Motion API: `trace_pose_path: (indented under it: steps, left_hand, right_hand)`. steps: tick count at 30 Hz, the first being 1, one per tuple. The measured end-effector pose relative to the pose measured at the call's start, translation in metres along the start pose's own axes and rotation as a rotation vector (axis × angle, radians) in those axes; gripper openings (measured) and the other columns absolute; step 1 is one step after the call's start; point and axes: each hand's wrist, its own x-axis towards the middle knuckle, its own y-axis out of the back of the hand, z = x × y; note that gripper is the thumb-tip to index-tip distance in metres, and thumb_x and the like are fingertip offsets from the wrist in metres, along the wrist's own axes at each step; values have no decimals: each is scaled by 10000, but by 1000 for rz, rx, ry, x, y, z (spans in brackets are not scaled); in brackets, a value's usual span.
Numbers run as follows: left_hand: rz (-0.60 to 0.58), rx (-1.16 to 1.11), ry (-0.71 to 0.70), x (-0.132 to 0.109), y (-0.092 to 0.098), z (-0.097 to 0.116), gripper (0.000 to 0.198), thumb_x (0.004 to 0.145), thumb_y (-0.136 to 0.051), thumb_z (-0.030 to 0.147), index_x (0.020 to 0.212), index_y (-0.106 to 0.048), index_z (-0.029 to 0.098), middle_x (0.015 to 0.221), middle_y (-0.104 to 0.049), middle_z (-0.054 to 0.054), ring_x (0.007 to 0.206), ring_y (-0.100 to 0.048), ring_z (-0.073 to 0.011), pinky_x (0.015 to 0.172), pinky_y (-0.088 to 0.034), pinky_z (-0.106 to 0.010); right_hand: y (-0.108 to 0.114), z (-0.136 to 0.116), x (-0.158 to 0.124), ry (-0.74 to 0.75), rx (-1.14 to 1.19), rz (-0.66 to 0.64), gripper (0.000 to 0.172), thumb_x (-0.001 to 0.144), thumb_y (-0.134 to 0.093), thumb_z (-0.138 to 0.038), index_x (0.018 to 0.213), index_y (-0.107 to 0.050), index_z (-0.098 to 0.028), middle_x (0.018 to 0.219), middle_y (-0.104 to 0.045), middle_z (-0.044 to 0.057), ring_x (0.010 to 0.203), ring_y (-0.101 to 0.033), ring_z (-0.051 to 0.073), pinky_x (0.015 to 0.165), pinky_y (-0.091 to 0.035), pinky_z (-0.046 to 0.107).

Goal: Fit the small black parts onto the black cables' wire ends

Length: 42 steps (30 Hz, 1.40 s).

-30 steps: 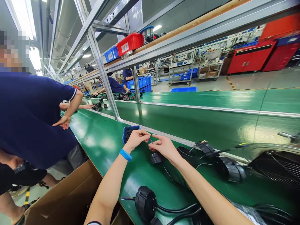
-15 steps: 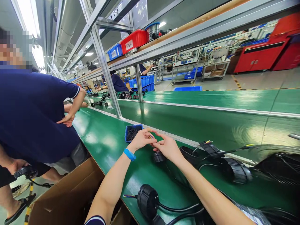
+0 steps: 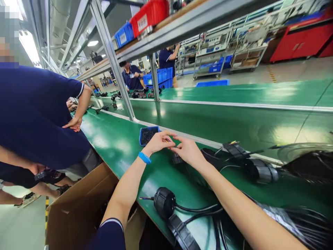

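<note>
**Fine Work, Little Margin**

Over a green conveyor belt [image 3: 114,146], the person's left hand [image 3: 158,143], wearing a blue wristband [image 3: 144,158], and right hand [image 3: 188,151] were raised with their fingertips nearly meeting. A tiny sliver of coloured wire [image 3: 166,136] showed at the left fingertips. It was too small to tell whether it was pinched, and whether the right fingertips touched it could not be told either.

Just below the right hand sat a black connector block [image 3: 177,159]. A small blue tray of black parts [image 3: 148,135] stood just beyond the left hand, and a black cabled motor [image 3: 164,203] lay on the belt nearer the person.

A loose pinch could have dropped the sliver among the black cables [image 3: 304,222] at the right, where it would have been hard to find. A careless left wrist could have tipped the tray. Anything rolling off the near edge could have fallen into the cardboard box [image 3: 78,208]. A co-worker in a navy polo shirt [image 3: 33,114], standing close at the left, could have jostled the left arm.
</note>
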Motion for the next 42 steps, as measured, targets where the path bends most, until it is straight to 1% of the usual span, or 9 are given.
trace_pose_path:
  steps: [8, 12, 15, 18, 20, 25, 29, 33, 42]
  left_hand:
    - [15, 86, -75, 5, 7, -13, 531, 710, -812, 293, 1175, -645, 99, 756, -670, -26, 649, -618, -129, 685, -508, -278]
    - [66, 262, -140, 6, 4, -13, 381, 783, -737, 291, 1111, -684, 103, 816, -686, -53, 708, -622, -145, 666, -478, -256]
    - [305, 497, -250, 5, 9, -9, 225, 864, -661, 329, 976, -718, 143, 871, -694, -68, 764, -620, -156, 710, -478, -264]
    - [536, 842, -203, 3, 25, -9, 227, 946, -554, 333, 908, -713, 174, 923, -685, -77, 863, -618, -183, 826, -475, -294]
    - [560, 1069, -59, 2, 36, -12, 213, 959, -527, 286, 933, -710, 180, 986, -678, -95, 960, -612, -210, 899, -460, -319]
    - [454, 1223, 112, 0, 50, -22, 189, 896, -629, 285, 1011, -717, 163, 1022, -673, -126, 1012, -607, -258, 913, -465, -355]
    - [377, 1259, 153, 2, 52, -24, 195, 882, -656, 297, 1016, -722, 171, 1015, -689, -104, 1026, -614, -244, 933, -461, -329]
    - [358, 1270, 164, 3, 53, -23, 132, 882, -641, 234, 972, -727, 190, 1010, -710, -82, 1028, -626, -228, 939, -463, -314]
    - [412, 1250, 149, 5, 47, -17, 157, 867, -612, 136, 970, -724, 175, 1019, -734, -70, 987, -650, -205, 924, -484, -316]
  right_hand:
    - [14, -34, -13, 185, -79, 106, 302, 873, -645, -204, 1172, -677, -170, 1108, -711, 120, 988, -664, 281, 860, -485, 372]
    - [14, -86, -58, 506, -176, -355, 215, 850, -735, -311, 1028, -734, -192, 1019, -736, 80, 946, -676, 260, 813, -476, 324]
    - [0, -112, -93, 572, -405, -781, 335, 784, -799, -420, 937, -755, -125, 887, -738, 130, 820, -696, 281, 678, -462, 317]
    - [-13, -119, -109, 535, -611, -938, 326, 768, -804, -392, 863, -763, -83, 802, -736, 159, 746, -701, 285, 614, -421, 313]
    - [-14, -115, -109, 544, -603, -956, 264, 766, -778, -336, 854, -761, -88, 785, -734, 145, 717, -689, 265, 616, -406, 313]
    - [1, -96, -95, 470, -294, -690, 92, 771, -683, -218, 735, -724, -145, 752, -697, 80, 718, -627, 213, 676, -386, 301]
    - [13, -69, -70, 261, -55, -367, 285, 885, -517, -207, 663, -690, -160, 729, -671, 55, 700, -597, 172, 680, -381, 273]
    - [18, -37, -41, 97, 79, -160, 389, 941, -371, -251, 848, -728, -128, 749, -693, 61, 702, -625, 176, 642, -416, 255]
    - [13, -25, -35, 124, 231, -71, 424, 922, -367, -382, 693, -658, -177, 804, -715, 89, 806, -665, 235, 767, -467, 313]
